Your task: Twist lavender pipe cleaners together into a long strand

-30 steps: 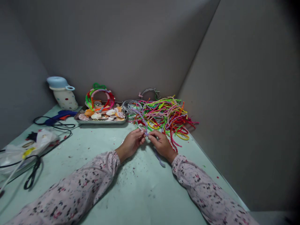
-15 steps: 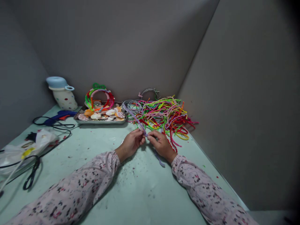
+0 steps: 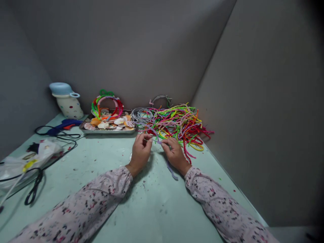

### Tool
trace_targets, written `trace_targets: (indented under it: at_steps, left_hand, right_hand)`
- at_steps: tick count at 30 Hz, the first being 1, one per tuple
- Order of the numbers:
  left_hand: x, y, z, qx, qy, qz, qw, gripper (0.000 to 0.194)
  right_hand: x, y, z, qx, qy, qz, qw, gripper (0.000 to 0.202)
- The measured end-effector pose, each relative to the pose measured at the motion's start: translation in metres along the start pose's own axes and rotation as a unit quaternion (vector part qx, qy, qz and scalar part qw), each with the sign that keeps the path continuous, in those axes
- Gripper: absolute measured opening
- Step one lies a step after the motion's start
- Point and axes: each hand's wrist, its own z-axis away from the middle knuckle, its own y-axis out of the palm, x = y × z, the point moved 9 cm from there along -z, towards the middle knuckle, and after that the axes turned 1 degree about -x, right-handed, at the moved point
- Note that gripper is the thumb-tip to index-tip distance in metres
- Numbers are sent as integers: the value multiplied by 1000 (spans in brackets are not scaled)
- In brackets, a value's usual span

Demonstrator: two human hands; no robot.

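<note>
My right hand (image 3: 175, 156) pinches a purple pipe cleaner (image 3: 172, 172), one end of which hangs below the fingers over the table. Its other end slants up and left toward the coloured pile. My left hand (image 3: 141, 151) is closed, thumb against fingers, on a thin greyish wire (image 3: 153, 140) that runs across the small gap to the purple piece at my right fingertips. The wire's far end is hidden inside my left hand. Just behind both hands lies the pile of colourful pipe cleaners (image 3: 181, 123).
A metal tray (image 3: 110, 132) of seashells (image 3: 103, 125) carries fuzzy coloured rings (image 3: 118, 106). Coils of grey wire (image 3: 141, 114) lie beside it. At left are a bottle (image 3: 69, 104), a blue tool (image 3: 60, 127), black cable (image 3: 37, 182) and a plastic bag (image 3: 48, 148). Grey panels enclose the table.
My left hand has turned and drawn slightly left, away from my right fingertips. The purple strand's upper part has dropped lower toward the pile. My right hand stays nearly in place.
</note>
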Motion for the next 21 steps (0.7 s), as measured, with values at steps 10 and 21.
trace_targets:
  at_steps: [10, 21]
  left_hand:
    - [2, 23, 2, 119, 7, -16, 993, 11]
    - [8, 21, 1, 112, -39, 26, 993, 7]
  right_hand:
    - [4, 2, 0, 16, -7, -7, 1000, 12]
    - [8, -7, 0, -19, -7, 5, 1000, 12]
